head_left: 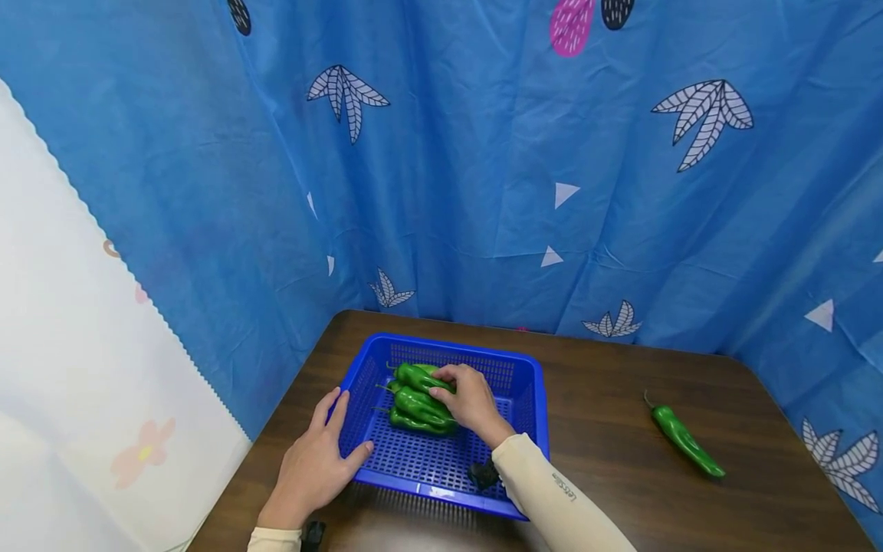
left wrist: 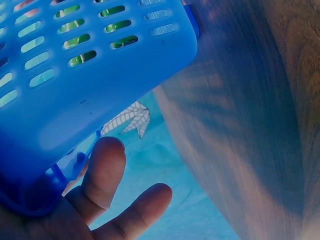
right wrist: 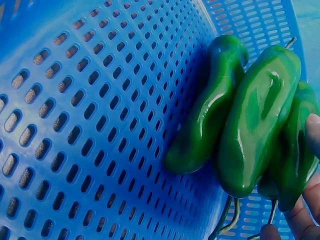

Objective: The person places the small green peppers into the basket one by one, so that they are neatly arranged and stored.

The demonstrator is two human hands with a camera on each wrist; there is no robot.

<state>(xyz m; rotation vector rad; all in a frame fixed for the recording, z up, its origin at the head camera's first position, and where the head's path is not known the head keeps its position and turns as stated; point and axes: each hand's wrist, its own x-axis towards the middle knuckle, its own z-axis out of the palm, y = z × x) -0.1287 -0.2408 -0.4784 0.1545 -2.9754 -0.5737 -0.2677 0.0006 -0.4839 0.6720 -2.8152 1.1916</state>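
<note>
A blue plastic basket (head_left: 407, 461) with slotted walls and floor stands on the table. Inside it several long green peppers lie heaped toward the left, stems pointing left. My right hand (head_left: 471, 395) reaches in over the near right side and pinches the upper green pepper (head_left: 418, 378) between thumb and fingers. Two other peppers, a middle one (right wrist: 257, 125) and a darker one (right wrist: 207, 107), lie beside it in the right wrist view. My left hand (head_left: 316, 460) rests at the basket's near left corner, its fingers spread and fairly straight along the rim.
One more green pepper (head_left: 683, 441) lies on the brown wooden table (head_left: 593, 429) to the right of the basket. A blue patterned curtain (head_left: 483, 192) hangs behind the table and at its sides. White cloth (head_left: 90, 345) shows at the left.
</note>
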